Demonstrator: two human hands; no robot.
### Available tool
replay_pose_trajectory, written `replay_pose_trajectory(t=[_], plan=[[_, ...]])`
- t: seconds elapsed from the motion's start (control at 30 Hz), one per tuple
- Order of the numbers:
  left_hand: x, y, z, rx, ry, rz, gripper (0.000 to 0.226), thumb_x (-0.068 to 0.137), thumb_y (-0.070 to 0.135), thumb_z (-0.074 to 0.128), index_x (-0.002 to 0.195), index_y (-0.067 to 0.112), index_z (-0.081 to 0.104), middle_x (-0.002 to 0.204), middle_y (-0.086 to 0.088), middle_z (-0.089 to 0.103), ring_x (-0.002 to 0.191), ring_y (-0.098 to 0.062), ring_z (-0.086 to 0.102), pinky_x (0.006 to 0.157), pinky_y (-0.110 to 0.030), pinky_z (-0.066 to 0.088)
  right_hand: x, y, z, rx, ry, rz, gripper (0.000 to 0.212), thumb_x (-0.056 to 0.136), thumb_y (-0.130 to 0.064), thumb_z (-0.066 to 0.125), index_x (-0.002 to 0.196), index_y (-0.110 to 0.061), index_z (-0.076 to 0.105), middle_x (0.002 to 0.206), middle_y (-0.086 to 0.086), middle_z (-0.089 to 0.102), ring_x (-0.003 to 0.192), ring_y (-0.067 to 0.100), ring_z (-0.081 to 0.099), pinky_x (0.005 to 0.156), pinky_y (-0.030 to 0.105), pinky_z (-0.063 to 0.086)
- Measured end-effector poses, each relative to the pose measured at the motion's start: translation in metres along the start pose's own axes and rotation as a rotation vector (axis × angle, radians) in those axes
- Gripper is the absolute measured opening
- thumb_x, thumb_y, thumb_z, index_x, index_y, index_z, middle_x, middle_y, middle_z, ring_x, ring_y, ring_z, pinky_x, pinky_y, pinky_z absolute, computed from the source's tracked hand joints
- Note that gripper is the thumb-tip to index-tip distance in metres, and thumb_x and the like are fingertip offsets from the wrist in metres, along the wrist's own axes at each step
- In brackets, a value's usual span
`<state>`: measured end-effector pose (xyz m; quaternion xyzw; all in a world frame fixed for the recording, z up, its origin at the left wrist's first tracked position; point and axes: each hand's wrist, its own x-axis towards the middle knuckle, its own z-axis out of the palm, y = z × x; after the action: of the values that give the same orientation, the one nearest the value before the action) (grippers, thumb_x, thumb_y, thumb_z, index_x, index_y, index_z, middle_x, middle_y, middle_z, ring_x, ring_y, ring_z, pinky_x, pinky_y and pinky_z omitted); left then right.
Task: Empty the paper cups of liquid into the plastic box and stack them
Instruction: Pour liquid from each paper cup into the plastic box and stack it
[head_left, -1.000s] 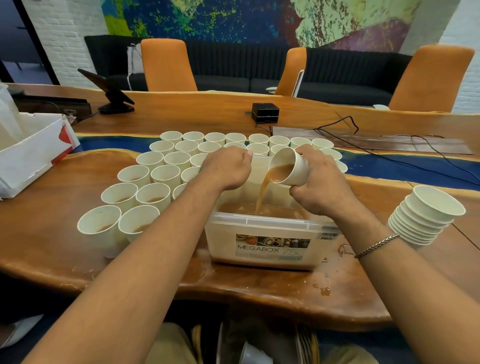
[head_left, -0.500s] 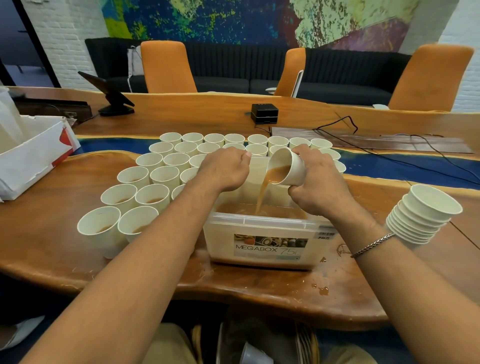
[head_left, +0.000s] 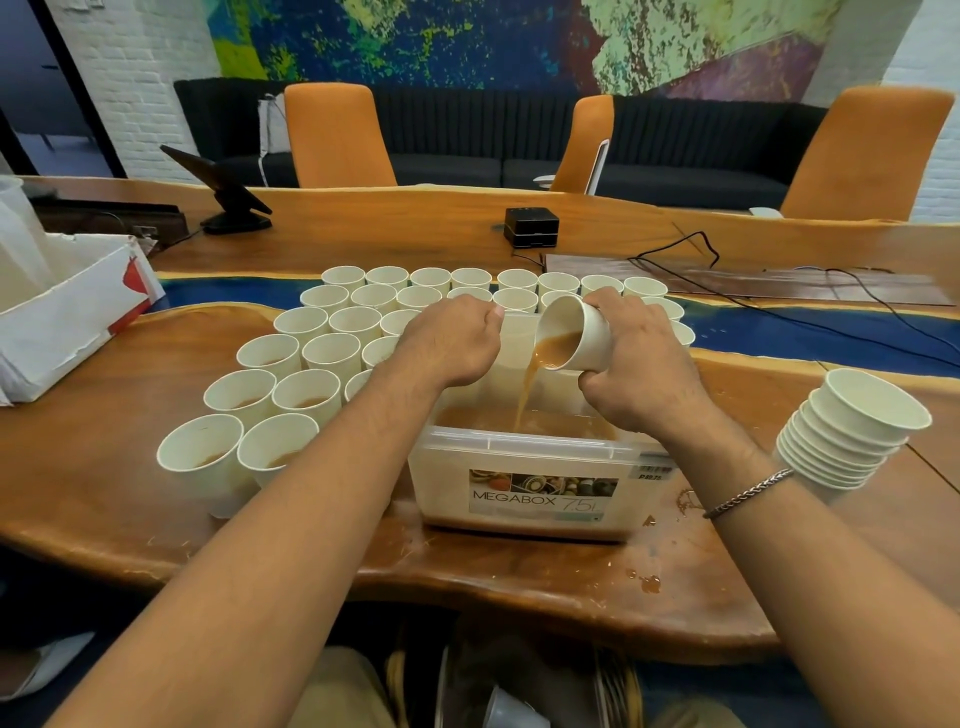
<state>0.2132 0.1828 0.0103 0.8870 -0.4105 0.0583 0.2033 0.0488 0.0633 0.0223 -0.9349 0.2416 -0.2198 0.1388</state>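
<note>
Plainly, paper cup (head_left: 582, 338) within right hand (head_left: 641, 376).

Our right hand (head_left: 639, 374) grips a tilted paper cup (head_left: 576, 335), and brown liquid (head_left: 524, 400) streams into the plastic box (head_left: 540, 499) below it. Our left hand (head_left: 447, 343) is curled just beside the cup, with filled cups (head_left: 306, 395) to its left and a stack of cups (head_left: 852, 431) to the right of our right hand.

Bare forearms, no sleeves; braided silver bracelet (head_left: 748, 492) on right wrist.

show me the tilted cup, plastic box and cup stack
tilted cup (head_left: 591, 335): head view, side wall
plastic box (head_left: 493, 441): head view, near rim
cup stack (head_left: 883, 400): head view, top cup's inside
</note>
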Motion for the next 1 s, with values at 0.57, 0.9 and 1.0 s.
replay_pose_trajectory(t=[0.57,0.9,1.0], plan=[[0.0038,-0.0062,0.0044,0.038,-0.016,0.061,0.037,0.108,0.032,0.025,0.081,0.020,0.047,0.103,-0.007,0.063,0.101,-0.030,0.056,0.082,-0.042,0.046,-0.0023,-0.0002,-0.0004,-0.022,-0.012,-0.025,0.078,0.074,-0.017,0.082,0.138,-0.031,0.041,0.130,-0.002,0.050,0.117,0.020,0.040,0.096,0.042,0.044],[0.0044,-0.0066,0.0048,0.042,-0.019,0.061,0.035,0.108,0.032,0.027,0.081,0.020,0.046,0.103,-0.007,0.063,0.102,-0.029,0.056,0.083,-0.042,0.046,-0.0016,0.0010,0.0019,-0.069,0.031,-0.044,0.074,0.073,-0.016,0.080,0.136,-0.031,0.042,0.129,-0.002,0.049,0.119,0.021,0.038,0.098,0.044,0.042],[0.0042,-0.0061,0.0038,0.036,-0.021,0.056,0.036,0.108,0.031,0.027,0.078,0.021,0.044,0.101,-0.007,0.062,0.100,-0.029,0.055,0.082,-0.042,0.046,-0.0014,0.0007,0.0025,-0.081,0.040,-0.047,0.074,0.073,-0.017,0.081,0.136,-0.031,0.043,0.131,-0.002,0.049,0.120,0.021,0.038,0.099,0.044,0.041]])
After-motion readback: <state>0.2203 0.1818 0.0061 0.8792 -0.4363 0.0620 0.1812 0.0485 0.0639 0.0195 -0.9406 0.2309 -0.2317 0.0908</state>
